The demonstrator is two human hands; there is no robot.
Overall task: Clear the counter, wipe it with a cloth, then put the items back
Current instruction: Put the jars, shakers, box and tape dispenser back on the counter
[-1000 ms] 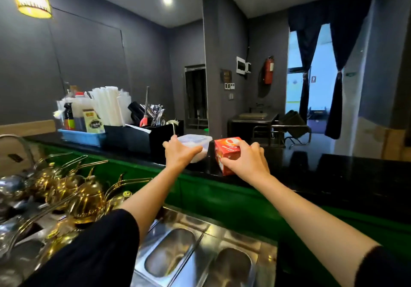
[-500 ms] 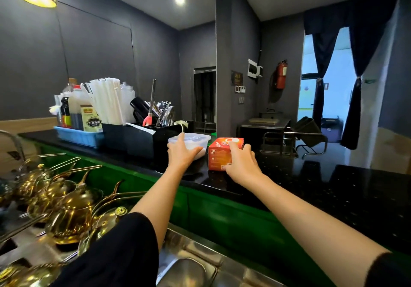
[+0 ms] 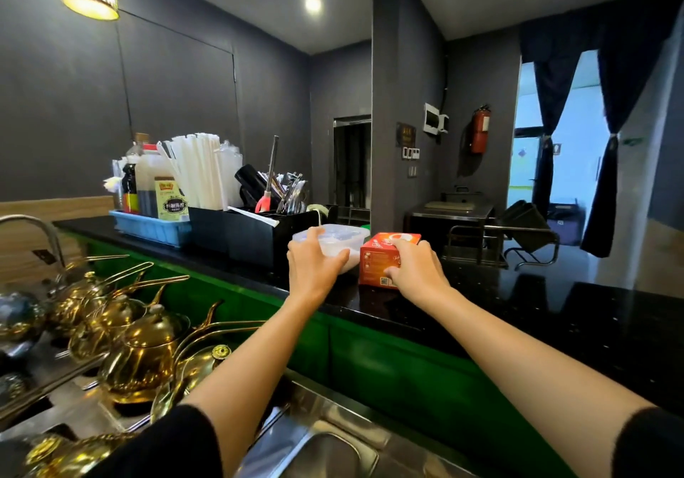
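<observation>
Holding two things at once is where you could slip: your left hand (image 3: pixel 314 266) is wrapped around the near side of the clear plastic container (image 3: pixel 335 242), thumb on its lid and fingers along the wall, while your right hand (image 3: pixel 414 270) grips the orange box (image 3: pixel 385 259) from its right side and top. Both sit at centre frame on the black counter (image 3: pixel 555 314), almost touching each other, and I cannot tell whether either is lifted or resting on the stone. The container looks light and smooth, so a one-sided grip may let it tip or pop its lid if you swing it quickly; the box is stiffer and should hold. Just left of the container stands the black organiser (image 3: pixel 251 237) packed with utensils, and further left the blue tray (image 3: pixel 148 227) of bottles and straws, so drifting leftward risks knocking those. The counter's near edge drops off just below your wrists onto the steel sink area (image 3: pixel 325 451) at bottom centre and the gold kettles (image 3: pixel 144 355) at lower left; anything fumbled would likely fall there. Your open room is to the right of the frame, where the dark counter runs bare and wide toward the curtains.
</observation>
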